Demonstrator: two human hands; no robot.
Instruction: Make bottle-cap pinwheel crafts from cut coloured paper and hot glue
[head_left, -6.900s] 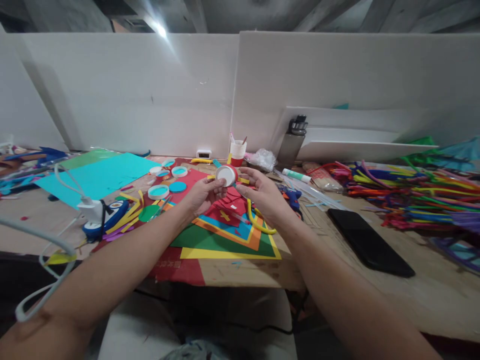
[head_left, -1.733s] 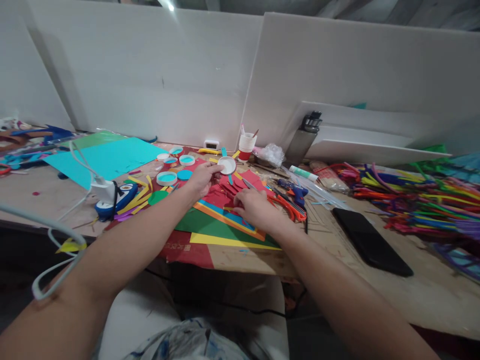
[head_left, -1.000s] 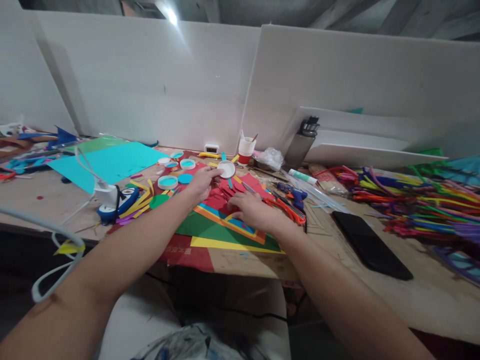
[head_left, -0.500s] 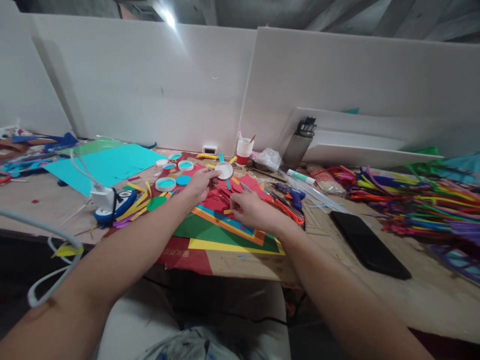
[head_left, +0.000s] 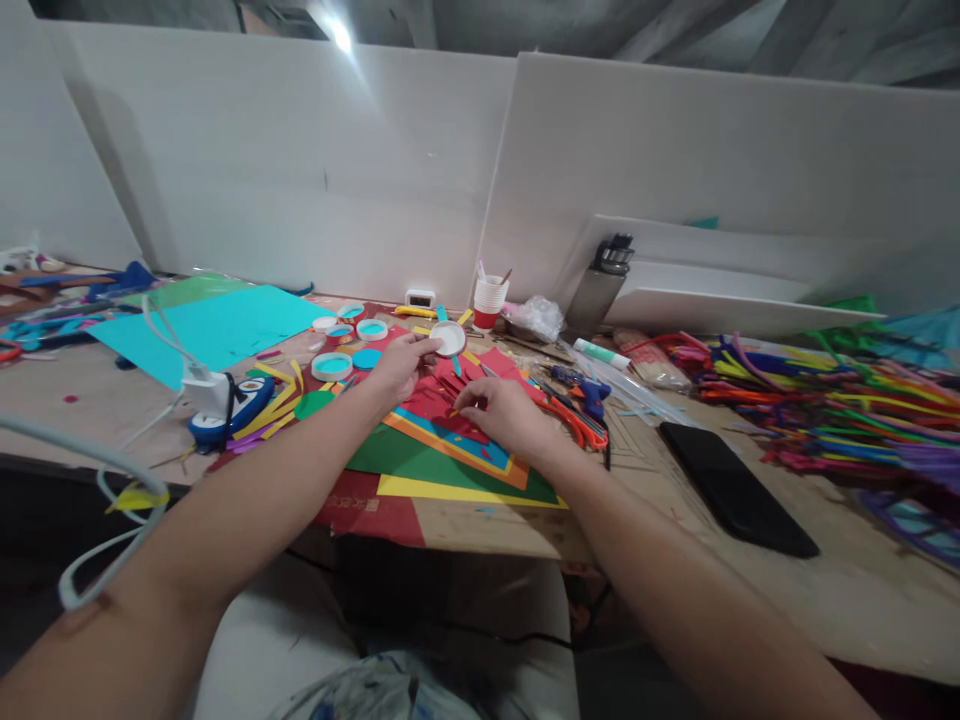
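Note:
My left hand (head_left: 399,366) holds a small white round lid (head_left: 450,339) by its rim, lifted a little above the table, with thin strips sticking out around it. My right hand (head_left: 501,420) rests on a heap of red paper scraps (head_left: 450,395), fingers pinched together; what they pinch is too small to make out. Under the scraps lie stacked green, yellow, orange and blue sheets (head_left: 442,462). Orange-handled scissors (head_left: 576,422) lie just right of my right hand.
White lids with blue discs (head_left: 334,365) sit left of my hands, near a cyan sheet (head_left: 217,325). A blue glue gun (head_left: 585,388), glue stick (head_left: 598,352), paper cup (head_left: 489,300), metal bottle (head_left: 600,285), black phone (head_left: 731,485) and pipe cleaners (head_left: 825,400) lie to the right. A white cable (head_left: 112,480) hangs left.
My right hand came down from beside the lid to the red scraps and has shifted slightly among them. My left hand keeps the white lid in nearly the same spot.

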